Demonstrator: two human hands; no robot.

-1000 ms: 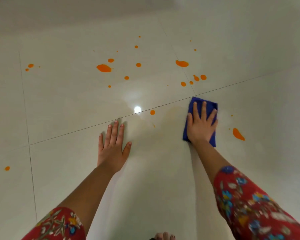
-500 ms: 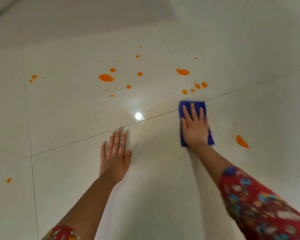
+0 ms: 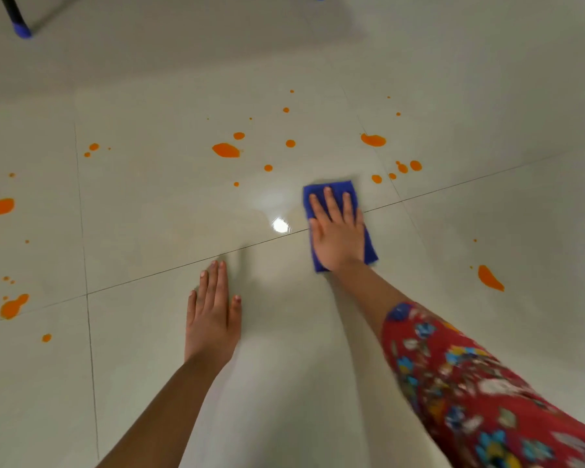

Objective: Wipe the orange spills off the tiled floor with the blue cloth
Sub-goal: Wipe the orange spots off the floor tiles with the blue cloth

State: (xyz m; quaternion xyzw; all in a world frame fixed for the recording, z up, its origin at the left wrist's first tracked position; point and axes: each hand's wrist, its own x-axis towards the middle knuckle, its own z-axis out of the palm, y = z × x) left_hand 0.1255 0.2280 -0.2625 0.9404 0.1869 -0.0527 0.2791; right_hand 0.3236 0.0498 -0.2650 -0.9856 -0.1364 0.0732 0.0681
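A folded blue cloth (image 3: 331, 192) lies flat on the pale tiled floor (image 3: 318, 332), across a grout line. My right hand (image 3: 336, 231) presses down on it with fingers spread. My left hand (image 3: 211, 319) rests palm down on the bare tile, holding nothing. Orange spills dot the floor beyond the cloth: a large blob (image 3: 226, 150) at centre left, another blob (image 3: 373, 140) at centre right, and small drops (image 3: 402, 168) just right of the cloth's far edge. A streak (image 3: 490, 278) lies to the right of my right arm.
More orange patches sit at the left: one patch (image 3: 0, 206) by the edge and a lower patch (image 3: 12, 307). A dark furniture leg with a blue foot (image 3: 21, 30) stands at the far left. A ceiling light reflects (image 3: 280, 226) left of the cloth.
My right hand has slid the cloth leftward and away from me along the grout line. The small orange drop near the light reflection is gone. My left hand stays planted.
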